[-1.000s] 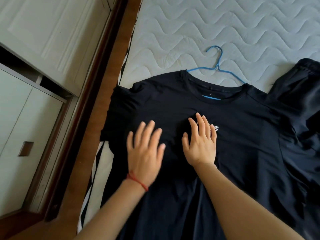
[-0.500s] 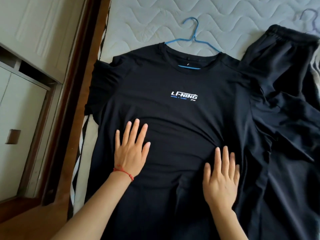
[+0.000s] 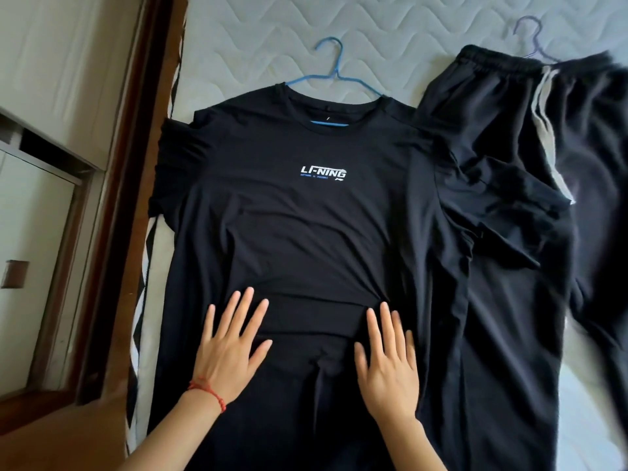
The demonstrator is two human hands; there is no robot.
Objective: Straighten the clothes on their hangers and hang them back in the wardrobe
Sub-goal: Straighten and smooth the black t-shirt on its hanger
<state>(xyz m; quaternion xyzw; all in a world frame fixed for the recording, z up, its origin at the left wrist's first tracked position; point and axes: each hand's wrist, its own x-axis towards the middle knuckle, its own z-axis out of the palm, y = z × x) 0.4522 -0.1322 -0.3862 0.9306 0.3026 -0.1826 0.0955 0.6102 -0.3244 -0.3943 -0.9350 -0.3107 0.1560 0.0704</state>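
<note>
Both hands slid down black T-shirt from chest to lower front. Left hand and right hand now flat, fingers spread, well apart. Chest logo uncovered. Fabric ridge between hands, possibly pushed up by stroke. View shifted: black trousers and purple hanger now visible.

Quilted white mattress, wooden floor

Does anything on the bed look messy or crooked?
Yes. The black T-shirt has its right-side sleeve crumpled and lying over the black trousers beside it. Folds bunch between the left hand and right hand, both pressing flat. The blue hanger looks centred.
</note>
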